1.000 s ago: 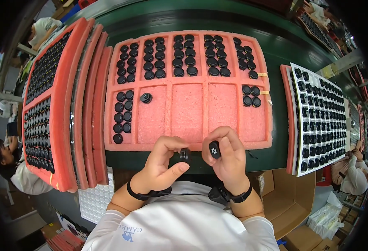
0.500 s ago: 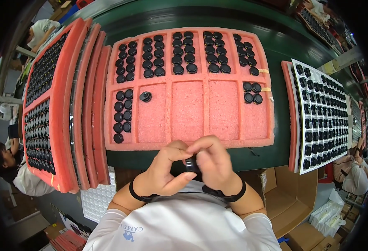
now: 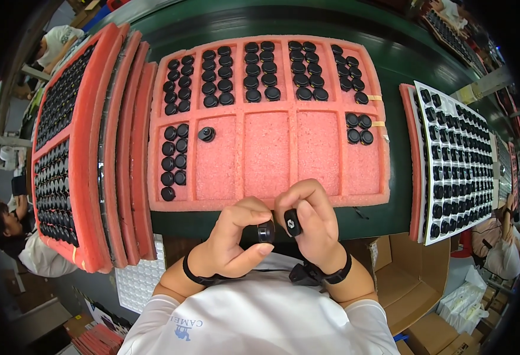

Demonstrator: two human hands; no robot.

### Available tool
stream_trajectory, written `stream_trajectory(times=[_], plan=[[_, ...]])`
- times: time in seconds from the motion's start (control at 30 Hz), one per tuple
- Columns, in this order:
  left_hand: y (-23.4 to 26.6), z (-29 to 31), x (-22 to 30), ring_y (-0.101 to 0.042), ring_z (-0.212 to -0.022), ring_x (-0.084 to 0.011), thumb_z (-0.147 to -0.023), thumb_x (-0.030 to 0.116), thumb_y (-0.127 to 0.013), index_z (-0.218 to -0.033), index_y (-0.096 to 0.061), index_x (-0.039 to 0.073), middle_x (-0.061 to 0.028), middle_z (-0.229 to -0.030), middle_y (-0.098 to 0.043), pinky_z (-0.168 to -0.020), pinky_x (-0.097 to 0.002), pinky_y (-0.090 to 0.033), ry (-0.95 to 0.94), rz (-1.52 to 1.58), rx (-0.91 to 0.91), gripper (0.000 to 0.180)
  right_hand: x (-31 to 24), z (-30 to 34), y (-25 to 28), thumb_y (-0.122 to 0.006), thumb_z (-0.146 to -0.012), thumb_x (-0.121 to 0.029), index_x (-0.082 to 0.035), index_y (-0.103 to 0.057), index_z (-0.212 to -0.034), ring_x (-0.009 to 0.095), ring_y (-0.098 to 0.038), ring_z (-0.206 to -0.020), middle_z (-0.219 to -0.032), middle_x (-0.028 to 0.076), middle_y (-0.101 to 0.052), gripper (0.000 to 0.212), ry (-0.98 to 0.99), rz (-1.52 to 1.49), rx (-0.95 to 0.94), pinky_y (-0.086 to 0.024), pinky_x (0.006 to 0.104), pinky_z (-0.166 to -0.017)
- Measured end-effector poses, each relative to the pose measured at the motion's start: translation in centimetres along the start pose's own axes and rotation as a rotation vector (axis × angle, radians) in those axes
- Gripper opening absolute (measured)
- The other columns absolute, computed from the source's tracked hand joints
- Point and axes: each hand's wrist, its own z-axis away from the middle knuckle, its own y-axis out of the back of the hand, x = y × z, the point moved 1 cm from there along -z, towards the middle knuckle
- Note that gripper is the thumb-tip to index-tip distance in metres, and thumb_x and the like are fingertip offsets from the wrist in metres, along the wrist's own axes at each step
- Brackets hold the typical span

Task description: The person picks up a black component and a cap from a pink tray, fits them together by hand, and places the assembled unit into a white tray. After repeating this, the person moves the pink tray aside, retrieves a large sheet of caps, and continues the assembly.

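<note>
A: Specify illumination.
B: Bright, fairly even over the tray, with soft shadows inside it. Pale glare streaks the bench along its far side.
A: Specify optics.
B: Hands render sharply. Straight edges bow toward the rim; corners fall to black; outermost detail is soft.

The pink tray looks like foam, matt and slightly rough; the held black round piece looks like smooth plastic with a glossy highlight; the black oval piece seems smooth plastic too; the green tabletop is smooth, faintly shiny; the shirt is cloth; the open box is matt cardboard.
</note>
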Motion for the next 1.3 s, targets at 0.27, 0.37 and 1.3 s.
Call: stream_trajectory(times=[0.27, 0.37, 1.3], plan=[[0.2, 0.1, 0.0, -0.050, -0.082, -0.0226, -0.081, 0.003, -0.058, -0.115, -0.039, 0.002, -0.0162, -0.095, -0.049, -0.073, -0.0328, -0.042, 0.021, 0.082, -0.017, 0.040, -0.1, -0.2, -0.2, -0.040, -0.091, -0.014, 0.000, -0.043, -0.105, 0.009, -0.042, -0.070, -0.083, 0.007, -0.049, 0.020, -0.068, -0.290, 0.018, -0.036, 0.0235, -0.063], [0.3, 0.1, 0.1, -0.050, -0.082, -0.0220, -0.082, 0.006, -0.058, -0.115, -0.038, 0.003, -0.0161, -0.094, -0.049, -0.074, -0.0325, -0.042, 0.028, 0.072, 0.000, 0.039, -1.0, -0.5, -0.9, -0.039, -0.092, -0.018, 0.000, -0.042, -0.105, 0.009, -0.041, -0.068, -0.080, 0.006, -0.049, 0.022, -0.042, -0.039, 0.015, -0.035, 0.0230, -0.061], [1.6, -1.7, -1.5, -0.053, -0.091, -0.0211, -0.084, 0.010, -0.059, -0.116, -0.044, -0.003, -0.0145, -0.101, -0.053, -0.083, -0.0306, -0.043, 0.302, -0.104, 0.028, 0.038, -5.7, -4.9, 7.7, -0.068, -0.071, -0.003, 0.001, -0.058, -0.095, 0.020, -0.055, -0.071, -0.083, 0.010, -0.057, 0.027, 0.133, 0.932, -0.012, -0.045, 0.0269, -0.066]])
